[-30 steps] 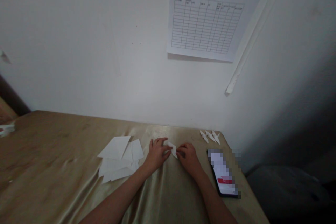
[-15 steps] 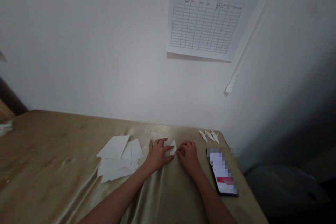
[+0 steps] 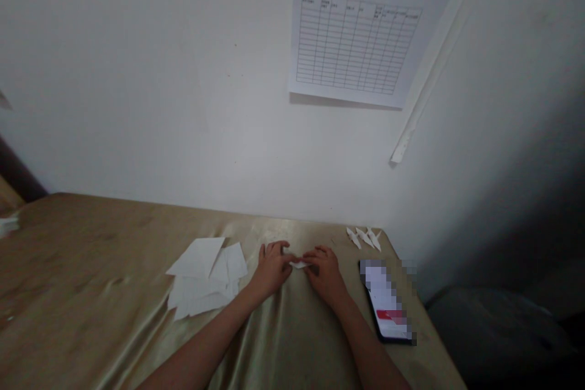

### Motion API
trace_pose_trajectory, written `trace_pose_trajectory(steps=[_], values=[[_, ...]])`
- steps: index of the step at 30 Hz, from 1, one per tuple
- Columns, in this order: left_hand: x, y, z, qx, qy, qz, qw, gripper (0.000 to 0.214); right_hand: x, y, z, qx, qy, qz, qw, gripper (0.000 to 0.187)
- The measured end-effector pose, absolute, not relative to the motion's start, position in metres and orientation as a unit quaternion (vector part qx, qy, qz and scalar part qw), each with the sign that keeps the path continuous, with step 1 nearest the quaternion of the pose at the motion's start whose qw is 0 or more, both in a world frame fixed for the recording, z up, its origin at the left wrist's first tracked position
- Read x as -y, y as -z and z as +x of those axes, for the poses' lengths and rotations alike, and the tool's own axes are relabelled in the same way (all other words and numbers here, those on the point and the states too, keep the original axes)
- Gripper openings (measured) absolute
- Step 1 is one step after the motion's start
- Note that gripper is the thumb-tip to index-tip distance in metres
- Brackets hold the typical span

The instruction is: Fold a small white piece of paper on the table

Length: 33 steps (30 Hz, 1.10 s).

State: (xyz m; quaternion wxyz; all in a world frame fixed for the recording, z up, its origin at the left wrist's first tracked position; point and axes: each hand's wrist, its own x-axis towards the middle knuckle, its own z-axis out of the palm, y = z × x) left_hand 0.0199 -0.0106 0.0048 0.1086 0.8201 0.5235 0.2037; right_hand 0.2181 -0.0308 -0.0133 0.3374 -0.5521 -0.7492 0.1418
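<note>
Pinching a small folded paper (image 3: 300,265) between them, the left hand (image 3: 273,268) and the right hand (image 3: 323,271) meet low over the cloth-covered worktop (image 3: 114,268). On each hand, thumb and forefinger appear closed on the paper, one hand at either end; how hard they press cannot be told, and the fingers hide much of its shape.

The piece should weigh almost nothing. Thin and soft as a sheet, it is probably a little stiffer where folded layers stack up, and it likely creases or tears under a rough pull. A light pinch at the two opposite ends, close to the folded edges, seems the best hold. The paper looks matt, so slipping is unlikely.

It lies directly between the two sets of fingertips, its pale middle showing in the narrow gap. Left of the left fingers, a loose pile of white sheets (image 3: 196,289) overlaps on the cloth. Beyond the right fingers, farther right, sit three folded paper figures (image 3: 364,237), with a phone (image 3: 379,292) nearer the person.
</note>
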Motion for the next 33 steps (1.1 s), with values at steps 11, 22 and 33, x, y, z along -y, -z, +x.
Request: trace_pose_trajectory(steps=[11,22,33], values=[[0.010,-0.003,0.015,-0.518,-0.225,0.816,0.124,0.019,0.033,0.010,0.211,0.771,-0.102,-0.544,0.315,0.013],[0.003,-0.002,0.013,-0.525,-0.218,0.811,0.136,0.011,0.029,0.015,0.206,0.738,-0.100,-0.582,0.328,0.008],[-0.003,0.002,0.014,-0.543,-0.225,0.796,0.146,0.017,0.024,0.020,0.208,0.704,-0.124,-0.604,0.353,0.003]])
